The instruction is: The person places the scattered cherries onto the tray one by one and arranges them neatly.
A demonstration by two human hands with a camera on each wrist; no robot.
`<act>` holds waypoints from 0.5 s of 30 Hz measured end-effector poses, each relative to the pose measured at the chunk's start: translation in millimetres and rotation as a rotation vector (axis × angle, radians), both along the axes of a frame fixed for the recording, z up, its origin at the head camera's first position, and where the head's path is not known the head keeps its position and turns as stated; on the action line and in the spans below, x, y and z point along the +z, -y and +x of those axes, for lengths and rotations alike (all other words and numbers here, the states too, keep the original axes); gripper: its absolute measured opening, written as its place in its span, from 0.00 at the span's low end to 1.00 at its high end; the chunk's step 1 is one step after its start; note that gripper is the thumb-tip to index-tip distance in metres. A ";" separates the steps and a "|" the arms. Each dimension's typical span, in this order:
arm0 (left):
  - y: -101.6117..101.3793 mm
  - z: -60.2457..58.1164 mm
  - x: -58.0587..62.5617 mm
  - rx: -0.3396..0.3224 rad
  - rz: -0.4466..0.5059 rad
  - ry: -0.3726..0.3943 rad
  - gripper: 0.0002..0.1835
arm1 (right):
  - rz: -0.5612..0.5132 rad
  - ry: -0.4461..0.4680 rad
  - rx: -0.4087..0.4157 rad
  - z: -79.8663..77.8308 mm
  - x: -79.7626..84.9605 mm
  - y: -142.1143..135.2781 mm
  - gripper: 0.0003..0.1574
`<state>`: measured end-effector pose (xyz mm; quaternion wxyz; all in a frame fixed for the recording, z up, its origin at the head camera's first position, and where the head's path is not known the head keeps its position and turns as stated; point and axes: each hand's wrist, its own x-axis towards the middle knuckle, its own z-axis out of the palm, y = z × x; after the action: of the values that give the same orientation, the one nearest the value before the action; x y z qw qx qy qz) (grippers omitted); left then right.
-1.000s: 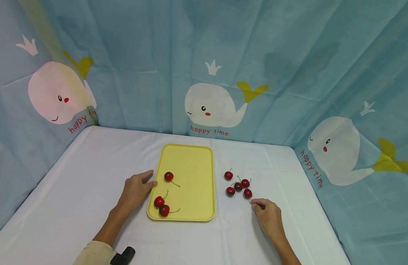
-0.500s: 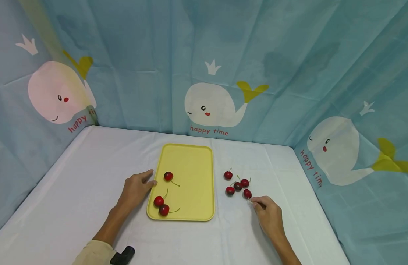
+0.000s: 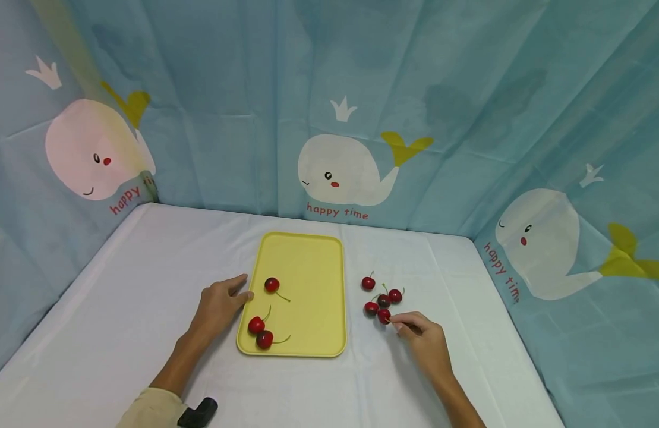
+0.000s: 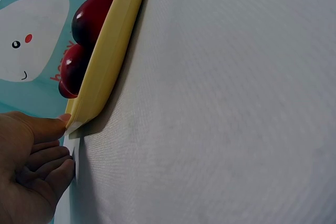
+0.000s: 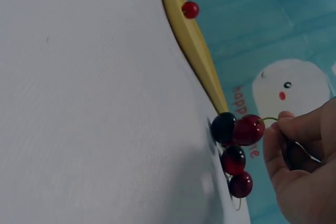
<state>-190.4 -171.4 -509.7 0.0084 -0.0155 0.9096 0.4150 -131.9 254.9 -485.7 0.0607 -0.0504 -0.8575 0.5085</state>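
Observation:
My right hand (image 3: 424,345) pinches the stem of a dark red cherry (image 3: 384,316) between thumb and fingertips. In the right wrist view that cherry (image 5: 248,130) hangs from its stem close against the other cherries. Several loose cherries (image 3: 396,296) lie around it on the white cloth. My left hand (image 3: 218,309) is at the left edge of the yellow tray (image 3: 308,255), its thumb touching the rim and its index finger stretched out alongside. In the left wrist view the other fingers (image 4: 50,158) are loosely bent beside the tray. Three cherries (image 3: 265,339) with stems lie in the tray's left part.
A white cloth (image 3: 163,267) covers the table. Blue curtains with printed whales (image 3: 340,169) stand along the back and both sides. Near the left sleeve (image 3: 153,410) is a black device (image 3: 199,412).
My right hand has moved left and slightly up, bringing the cherry by its stem up against the group of loose cherries. The left hand and tray stay put.

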 end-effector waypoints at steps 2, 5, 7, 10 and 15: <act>-0.2 -0.1 0.2 0.000 0.000 0.001 0.31 | -0.039 0.008 0.023 0.1 3.2 4.3 0.09; 0.2 -0.1 0.1 -0.004 0.000 -0.001 0.31 | -0.101 0.018 0.054 -0.5 5.3 9.6 0.08; 0.7 -0.3 -0.3 -0.005 0.001 -0.003 0.31 | -0.135 0.022 0.072 -1.3 5.4 12.7 0.08; 0.9 -0.1 -0.4 -0.007 0.003 -0.005 0.31 | -0.183 0.032 0.091 -2.3 4.9 18.0 0.08; 0.3 -0.1 -0.2 -0.005 0.004 -0.001 0.31 | -0.255 0.045 0.124 -4.2 5.0 28.3 0.08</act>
<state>-190.5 -171.7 -509.9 0.0089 -0.0132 0.9088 0.4169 -136.1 226.6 -480.7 0.0031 -0.0159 -0.7885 0.6148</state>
